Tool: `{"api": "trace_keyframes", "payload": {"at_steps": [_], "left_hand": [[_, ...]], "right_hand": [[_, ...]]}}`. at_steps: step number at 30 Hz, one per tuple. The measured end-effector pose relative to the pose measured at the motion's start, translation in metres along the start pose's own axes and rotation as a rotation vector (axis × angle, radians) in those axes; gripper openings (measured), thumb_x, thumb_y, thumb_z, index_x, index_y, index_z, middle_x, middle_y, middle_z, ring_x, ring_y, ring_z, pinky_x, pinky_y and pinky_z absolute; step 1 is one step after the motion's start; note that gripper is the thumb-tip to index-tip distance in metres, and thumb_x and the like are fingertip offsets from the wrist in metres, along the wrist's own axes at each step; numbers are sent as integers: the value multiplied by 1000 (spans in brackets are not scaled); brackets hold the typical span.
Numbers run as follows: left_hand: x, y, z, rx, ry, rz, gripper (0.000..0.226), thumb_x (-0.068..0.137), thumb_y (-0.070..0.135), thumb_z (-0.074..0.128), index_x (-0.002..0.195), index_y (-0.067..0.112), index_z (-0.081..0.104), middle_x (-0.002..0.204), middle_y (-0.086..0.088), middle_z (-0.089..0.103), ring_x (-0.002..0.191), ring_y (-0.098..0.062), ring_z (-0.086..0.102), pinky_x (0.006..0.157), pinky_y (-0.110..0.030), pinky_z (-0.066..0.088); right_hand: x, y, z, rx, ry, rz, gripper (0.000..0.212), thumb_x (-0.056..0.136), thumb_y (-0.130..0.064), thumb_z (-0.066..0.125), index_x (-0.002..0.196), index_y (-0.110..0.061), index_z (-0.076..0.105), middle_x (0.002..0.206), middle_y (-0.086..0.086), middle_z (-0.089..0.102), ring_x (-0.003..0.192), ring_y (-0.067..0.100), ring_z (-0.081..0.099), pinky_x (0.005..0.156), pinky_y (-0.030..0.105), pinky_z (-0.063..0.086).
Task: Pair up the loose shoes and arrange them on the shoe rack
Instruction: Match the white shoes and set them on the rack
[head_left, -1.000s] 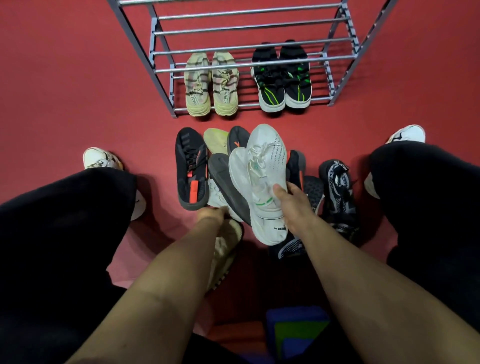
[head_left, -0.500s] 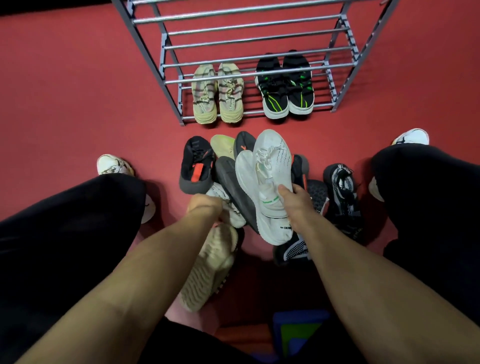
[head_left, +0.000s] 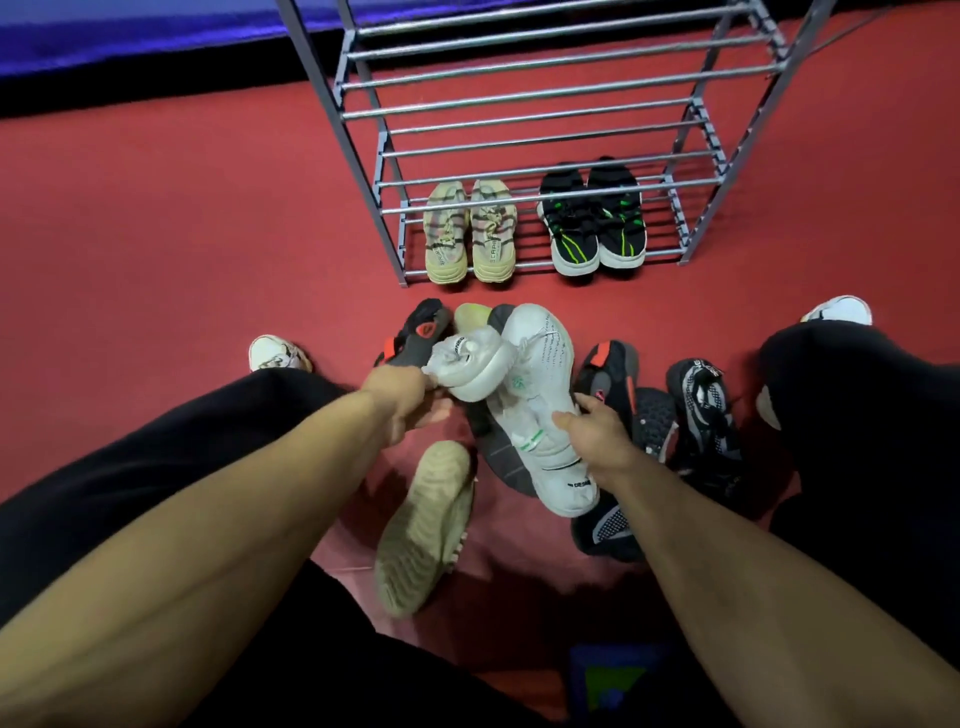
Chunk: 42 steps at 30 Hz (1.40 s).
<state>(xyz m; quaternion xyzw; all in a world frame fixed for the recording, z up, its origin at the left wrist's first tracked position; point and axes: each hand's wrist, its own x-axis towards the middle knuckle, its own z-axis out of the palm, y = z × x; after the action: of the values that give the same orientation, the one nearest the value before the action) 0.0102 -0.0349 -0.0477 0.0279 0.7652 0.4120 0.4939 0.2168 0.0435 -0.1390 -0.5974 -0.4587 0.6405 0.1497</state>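
From the head camera, the left hand (head_left: 402, 397) at centre frame is closed around a crumpled white sneaker (head_left: 467, 364), lifted with its sole facing right. Just right of it, the right hand (head_left: 597, 434) grips the side of a second white sneaker (head_left: 545, 410), which lies lengthwise, heel toward the bottom of the frame, over a dark grey shoe (head_left: 501, 457). The two white shoes touch.

Below the hands a beige sneaker (head_left: 426, 530) lies sole-up on the red floor (head_left: 156, 218). To the right sit a black-and-orange shoe (head_left: 608, 369) and a black-and-white knit shoe (head_left: 704, 410).

In the upper half stands the metal shoe rack (head_left: 519, 98); its lowest shelf holds a beige pair (head_left: 470, 231) on the left and a black-and-green pair (head_left: 592, 218) on the right.
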Motion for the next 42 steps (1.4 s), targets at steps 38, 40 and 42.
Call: {"api": "trace_keyframes", "payload": {"at_steps": [38, 40, 42], "left_hand": [[-6, -52, 78, -14, -175, 157, 35, 97, 40, 48, 128, 24, 51, 104, -3, 67, 88, -26, 66, 80, -38, 54], [-2, -62, 74, 274, -125, 135, 27, 98, 28, 46, 120, 16, 55, 111, -16, 66, 98, -38, 64, 84, -41, 52], [-3, -76, 65, 669, -128, 156, 23, 96, 18, 46, 108, 7, 63, 117, -22, 66, 109, -39, 62, 87, -37, 49]], "right_hand": [[-22, -33, -36, 197, -272, 207, 24, 92, -22, 64, 115, -18, 61, 114, 10, 71, 97, 26, 69, 69, 32, 57], [-19, -26, -44, 183, -184, 238, 26, 92, -21, 64, 117, -16, 60, 116, 11, 70, 95, 25, 69, 70, 32, 58], [-16, -15, -50, 164, -121, 273, 26, 92, -18, 64, 118, -16, 59, 112, 11, 70, 92, 26, 69, 75, 35, 59]]}}
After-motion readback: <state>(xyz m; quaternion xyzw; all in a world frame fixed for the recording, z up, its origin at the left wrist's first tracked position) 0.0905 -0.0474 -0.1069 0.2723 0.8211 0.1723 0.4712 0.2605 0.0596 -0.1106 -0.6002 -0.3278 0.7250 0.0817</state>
